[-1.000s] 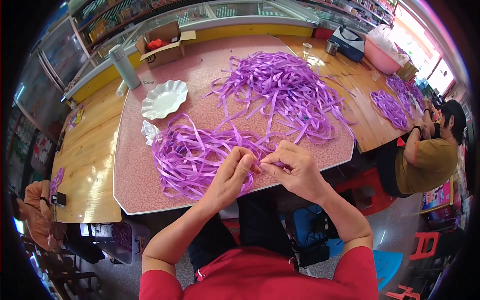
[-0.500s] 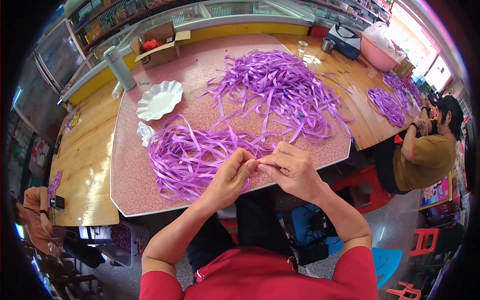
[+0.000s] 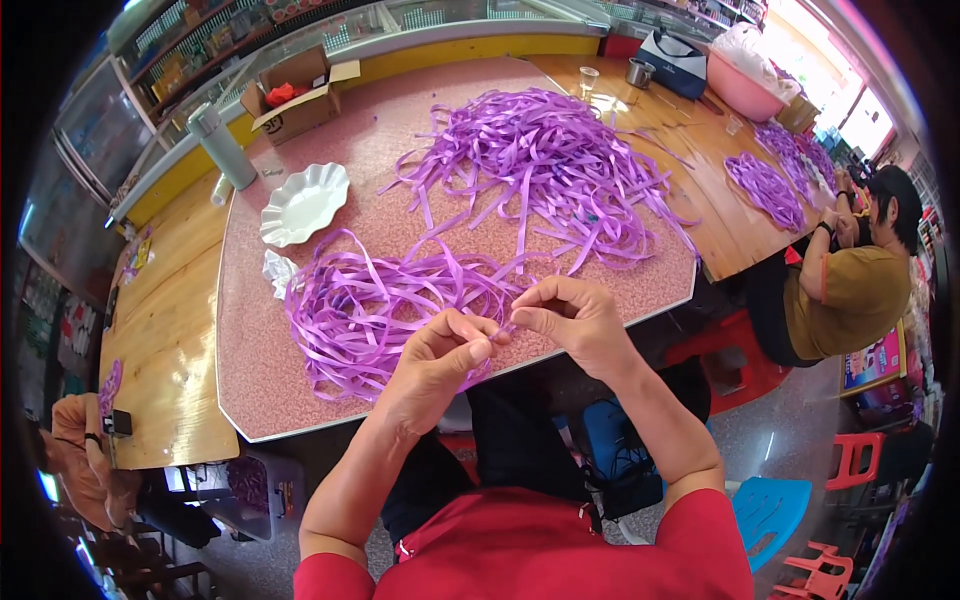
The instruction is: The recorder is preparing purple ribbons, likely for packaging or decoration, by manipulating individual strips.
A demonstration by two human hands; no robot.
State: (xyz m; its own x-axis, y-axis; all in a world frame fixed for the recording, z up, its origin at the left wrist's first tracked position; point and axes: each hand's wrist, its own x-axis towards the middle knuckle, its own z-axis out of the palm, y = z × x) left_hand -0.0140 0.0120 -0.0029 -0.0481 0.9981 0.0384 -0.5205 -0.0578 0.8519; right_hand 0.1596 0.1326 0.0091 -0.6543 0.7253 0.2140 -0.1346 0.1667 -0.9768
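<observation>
Close to the table's front edge, my left hand and my right hand nearly meet, thumbs and fingers pinched. Between the fingertips shows a small bit of purple ribbon; its exact shape is too small to make out. Just left of and beyond my hands lies a loose, looped heap of purple ribbons on the pink speckled table. Farther off, a larger tangled pile of purple ribbons spreads over the table, some strands trailing over its right side.
A white scalloped dish, crumpled white paper, a grey-green bottle and an open cardboard box stand at the left and back. Another person works with ribbons at the right; one more person sits at the far left.
My hands have drawn slightly apart and down, with a bit of ribbon now showing between them. The whole view has shifted a little.
</observation>
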